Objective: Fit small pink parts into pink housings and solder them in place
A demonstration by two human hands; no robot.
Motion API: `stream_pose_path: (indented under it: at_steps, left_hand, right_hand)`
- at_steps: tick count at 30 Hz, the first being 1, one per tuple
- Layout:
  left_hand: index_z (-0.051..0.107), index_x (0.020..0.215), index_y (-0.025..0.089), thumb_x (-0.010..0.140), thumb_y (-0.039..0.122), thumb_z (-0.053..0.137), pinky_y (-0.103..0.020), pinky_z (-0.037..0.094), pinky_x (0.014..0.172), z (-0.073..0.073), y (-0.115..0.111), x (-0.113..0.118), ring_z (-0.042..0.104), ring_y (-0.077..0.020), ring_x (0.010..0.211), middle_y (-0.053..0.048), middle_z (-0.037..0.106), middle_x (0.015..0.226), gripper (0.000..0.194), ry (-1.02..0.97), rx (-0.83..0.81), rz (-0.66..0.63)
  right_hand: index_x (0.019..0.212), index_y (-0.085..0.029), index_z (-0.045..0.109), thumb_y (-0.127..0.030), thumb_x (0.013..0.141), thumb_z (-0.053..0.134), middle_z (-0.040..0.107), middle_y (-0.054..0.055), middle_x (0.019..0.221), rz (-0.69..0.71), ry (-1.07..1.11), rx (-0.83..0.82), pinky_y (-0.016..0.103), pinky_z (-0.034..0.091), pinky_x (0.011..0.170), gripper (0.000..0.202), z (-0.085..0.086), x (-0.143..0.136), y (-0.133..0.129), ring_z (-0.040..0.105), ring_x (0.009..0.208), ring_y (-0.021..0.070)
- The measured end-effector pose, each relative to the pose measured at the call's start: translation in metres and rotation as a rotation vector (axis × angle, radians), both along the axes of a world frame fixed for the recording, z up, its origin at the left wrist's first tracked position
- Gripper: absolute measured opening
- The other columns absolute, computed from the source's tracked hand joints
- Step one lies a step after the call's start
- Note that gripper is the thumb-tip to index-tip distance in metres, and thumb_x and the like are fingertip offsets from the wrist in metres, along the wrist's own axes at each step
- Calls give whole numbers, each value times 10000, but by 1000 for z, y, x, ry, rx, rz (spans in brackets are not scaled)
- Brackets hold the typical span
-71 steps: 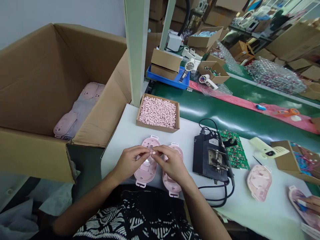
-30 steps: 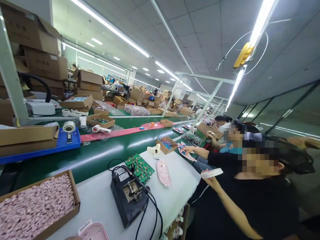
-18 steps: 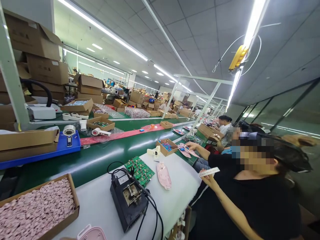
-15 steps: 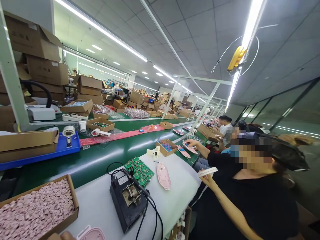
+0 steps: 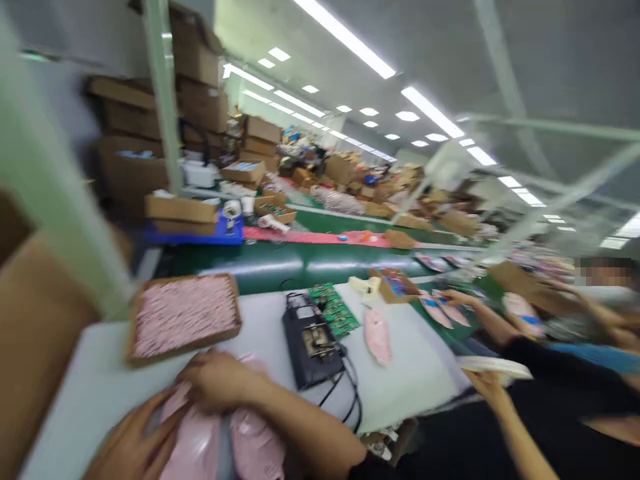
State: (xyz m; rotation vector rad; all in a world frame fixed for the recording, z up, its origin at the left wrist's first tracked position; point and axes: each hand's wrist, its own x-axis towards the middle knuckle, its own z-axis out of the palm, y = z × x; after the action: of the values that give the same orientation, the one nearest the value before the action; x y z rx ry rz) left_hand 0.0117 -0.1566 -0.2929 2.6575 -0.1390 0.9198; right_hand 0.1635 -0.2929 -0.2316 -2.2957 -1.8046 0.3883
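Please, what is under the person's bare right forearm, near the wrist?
Under the bare right forearm lies a rounded pink plastic shell. Its far end and near part are visible; the forearm covers its middle, which cannot be seen.

Illumination from overhead: rows of white tube lights (image 5: 345, 37), cores clipped to pure white; ceiling (image 5: 440, 47) between them grey. Tabletop (image 5: 410, 360) evenly lit, pale. Specular streaks along the green surface (image 5: 350, 267); small glare patch on the pink shell (image 5: 193, 447). Lower right dim, black clothing (image 5: 450, 447) nearly without detail. Motion blur throughout: left post (image 5: 60, 173) heavily smeared, left hand (image 5: 135, 440) and right hand (image 5: 215, 380) soft-edged. Wide-angle distortion: posts slant strongly, edges stretched. Background boxes indistinct. Mosaic patch (image 5: 605, 271) at right.
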Motion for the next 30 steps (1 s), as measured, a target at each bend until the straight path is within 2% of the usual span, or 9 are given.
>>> stream_pose_path:
  at_steps: [3,7,11,15,18,21,24,27,30]
  left_hand:
    - [759,1131,343,910,216,556,-402,568,924,6,-9,-25,660,-251,1096,-67,678,1257,326,184,68,45]
    - [749,1145,260,913,142,556,-453,537,950,23,-24,-30,606,-289,1172,-120,634,1305,324,328,32,51]
    - [738,1166,262,925,139,562,-457,516,949,30,-28,-33,587,-290,1181,-113,621,1321,323,377,-45,41]
    - [727,1185,250,964,171,550,-439,504,981,28,-26,-35,570,-264,1189,-85,634,1332,294,354,-54,11]
    - [720,1176,215,993,181,514,-420,503,980,27,-25,-33,550,-259,1197,-62,677,1284,278,293,2,-14]
    - [714,1168,194,992,173,510,-412,511,943,27,-24,-30,555,-261,1174,-56,701,1241,270,261,58,-28]
    - [713,1150,189,977,158,515,-416,513,934,26,-24,-26,562,-266,1156,-51,701,1232,265,241,88,-25]
    - [714,1131,160,968,139,502,-423,506,985,24,-25,-22,570,-264,1129,-65,704,1202,269,197,90,-42]
    - [713,1127,145,963,131,502,-427,508,1003,21,-23,-19,581,-255,1103,-76,709,1180,268,151,83,-66]
  right_hand:
    - [1202,-164,647,-194,892,586,673,107,1176,-4,79,13,357,473,1033,318,-2,-8,-8,609,1134,228]
    - [1166,-143,662,-101,873,556,638,136,1141,-4,176,27,385,468,1011,315,-8,-13,-6,591,1087,232]
    - [1275,-156,612,-96,923,513,624,125,1238,-11,224,78,377,450,1068,370,11,-17,-18,567,1177,211]
    - [1272,-218,594,-236,1004,496,627,94,1290,-248,218,470,373,479,1059,286,56,0,-83,581,1202,196]
    - [1148,-224,645,-373,991,533,698,87,1101,-629,-9,629,324,543,783,244,77,27,-165,656,917,196]
    - [1099,-189,664,-516,955,523,715,120,1025,-884,-216,492,352,519,707,385,65,46,-245,641,786,216]
    - [1099,-173,656,-613,912,512,716,137,1029,-989,-181,367,376,519,684,499,32,48,-293,637,742,225]
    - [1147,-179,606,-645,902,499,703,113,982,-1041,52,320,353,517,616,537,8,42,-301,645,706,217]
    - [1111,-197,551,-619,916,486,682,61,869,-991,170,291,349,509,618,470,7,42,-292,630,651,205]
